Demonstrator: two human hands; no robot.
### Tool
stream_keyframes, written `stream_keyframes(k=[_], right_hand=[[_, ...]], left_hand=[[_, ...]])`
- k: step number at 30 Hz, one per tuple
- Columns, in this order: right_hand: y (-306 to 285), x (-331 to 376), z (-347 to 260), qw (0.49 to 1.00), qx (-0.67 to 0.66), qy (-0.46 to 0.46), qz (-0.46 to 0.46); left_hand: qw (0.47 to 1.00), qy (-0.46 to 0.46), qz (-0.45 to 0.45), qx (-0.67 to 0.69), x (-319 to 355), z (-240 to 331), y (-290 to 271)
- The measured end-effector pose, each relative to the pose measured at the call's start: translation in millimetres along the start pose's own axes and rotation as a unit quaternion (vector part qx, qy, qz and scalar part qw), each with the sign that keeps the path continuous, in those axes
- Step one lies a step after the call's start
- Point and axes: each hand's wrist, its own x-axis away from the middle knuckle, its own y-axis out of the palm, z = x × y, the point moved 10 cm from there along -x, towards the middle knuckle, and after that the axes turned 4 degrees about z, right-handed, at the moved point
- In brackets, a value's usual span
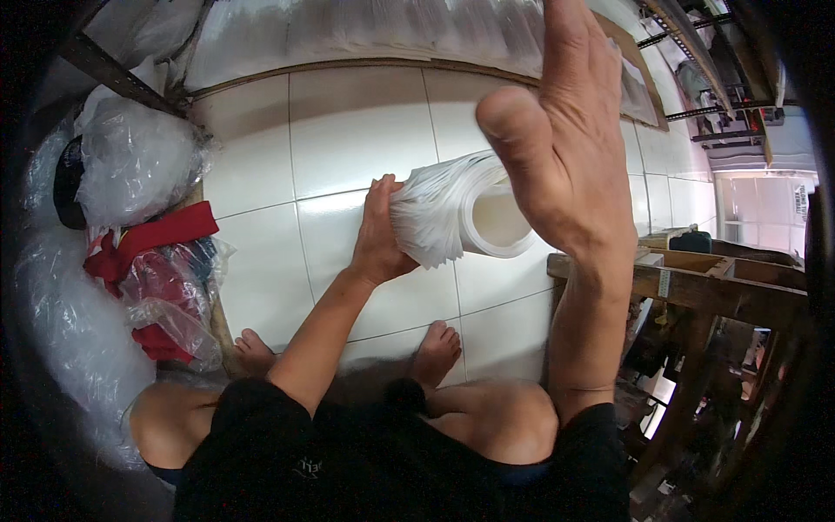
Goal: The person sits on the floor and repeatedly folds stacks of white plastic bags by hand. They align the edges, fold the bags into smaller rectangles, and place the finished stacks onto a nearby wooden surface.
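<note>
I am looking down past my knees at a white tiled floor (348,130), sitting low with both bare feet showing, the right foot (435,348) just under the work. My left hand (380,235) is clamping the near end of a stack (452,209) of white plastic lids or cups, nested tight and lying on its side, its open round mouth facing right. The fingers are wrapping over the stack's top edge and the thumb is pressing from below, so that hand is closed firmly on it. The stack is hanging above the tiles in the middle of the view, between my two arms, not touching the floor as far as I can tell.

My right hand (565,148) is lifting close to the camera, open, fingers together and straight, thumb standing apart, holding nothing. It is covering part of the stack's far rim.

To the left, clear plastic bags (130,157) are piling up beside a red cloth (148,239). To the right, a rough wooden frame (704,278) is standing just beside my forearm. Along the top, more white stacked goods (391,30) are lying wrapped in film
</note>
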Motion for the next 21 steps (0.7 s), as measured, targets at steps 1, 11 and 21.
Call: stream_keyframes(k=[1,11,21], right_hand=[[-11.7,-7.4,1.0,1.000,0.010,0.000,0.010],[-60.6,-3.5,77.8,0.920,-0.356,0.125,0.107],[-78.9,3.0,72.5,0.840,-0.493,0.187,0.129]], left_hand=[[0.999,-0.001,0.028,0.025,0.3,-1.2,-2.5],[0.999,0.001,0.026,0.036,7.5,-8.3,1.0],[0.999,0.027,0.024,-0.003,11.7,-21.7,8.4]])
